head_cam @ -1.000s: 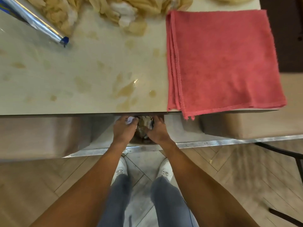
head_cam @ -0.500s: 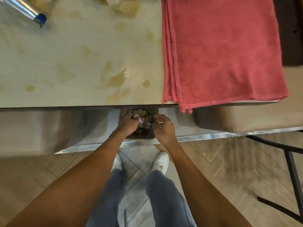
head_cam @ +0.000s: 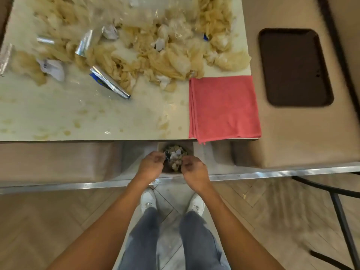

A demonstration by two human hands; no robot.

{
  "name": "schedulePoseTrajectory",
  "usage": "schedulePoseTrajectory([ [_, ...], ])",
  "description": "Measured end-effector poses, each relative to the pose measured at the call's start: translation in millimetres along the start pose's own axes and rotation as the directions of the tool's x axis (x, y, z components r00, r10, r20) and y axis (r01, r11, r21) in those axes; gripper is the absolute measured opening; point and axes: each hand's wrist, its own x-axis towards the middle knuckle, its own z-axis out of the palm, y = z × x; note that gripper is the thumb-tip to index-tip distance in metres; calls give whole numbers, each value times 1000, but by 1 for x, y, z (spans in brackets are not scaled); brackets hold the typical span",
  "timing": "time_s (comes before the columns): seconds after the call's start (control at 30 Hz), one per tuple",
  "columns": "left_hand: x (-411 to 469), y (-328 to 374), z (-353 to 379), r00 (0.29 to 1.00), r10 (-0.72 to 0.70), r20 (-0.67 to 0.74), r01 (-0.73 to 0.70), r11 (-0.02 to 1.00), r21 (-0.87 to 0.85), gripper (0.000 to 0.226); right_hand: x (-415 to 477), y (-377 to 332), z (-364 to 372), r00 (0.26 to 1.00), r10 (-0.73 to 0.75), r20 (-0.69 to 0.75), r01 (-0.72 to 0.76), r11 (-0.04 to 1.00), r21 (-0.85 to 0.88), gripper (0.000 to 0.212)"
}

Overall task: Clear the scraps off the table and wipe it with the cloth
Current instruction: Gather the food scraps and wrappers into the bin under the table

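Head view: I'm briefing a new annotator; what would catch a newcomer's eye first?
The sprawling heap of pale scraps across the far half of the table, then the folded red cloth at its near right corner. Below the near edge, the left hand and right hand hover over a scrap-filled bin.

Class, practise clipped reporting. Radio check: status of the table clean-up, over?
Left hand and right hand over the bin, both curled, hold unclear. Scraps heaped on table; cloth folded at corner. No obstruction seen.
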Motion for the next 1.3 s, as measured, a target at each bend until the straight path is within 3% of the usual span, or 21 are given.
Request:
schedulePoseTrajectory([
  [0.37,-151,46,-80,961,106,-255,-156,970,-185,14,-99,-122,-69,951,-266,159,257,964,70,23],
  [0.57,-187,81,-129,889,154,-432,-305,901,-307,20,-115,-200,-95,887,-434,157,425,901,87,22],
  [0.7,-190,100,-165,862,180,-473,-366,867,-337,20,-107,-250,-100,858,-499,120,498,866,37,23],
  [0.87,-174,108,-211,840,189,-508,-376,878,-296,21,-85,-295,-77,852,-519,71,521,853,-23,29],
  [1.13,-140,94,-276,842,186,-507,-380,871,-312,19,-48,-327,-10,879,-475,-36,434,830,-350,71],
  [1.3,-118,85,-302,867,191,-460,-359,880,-310,17,-42,-329,25,870,-482,-105,362,767,-530,70],
])
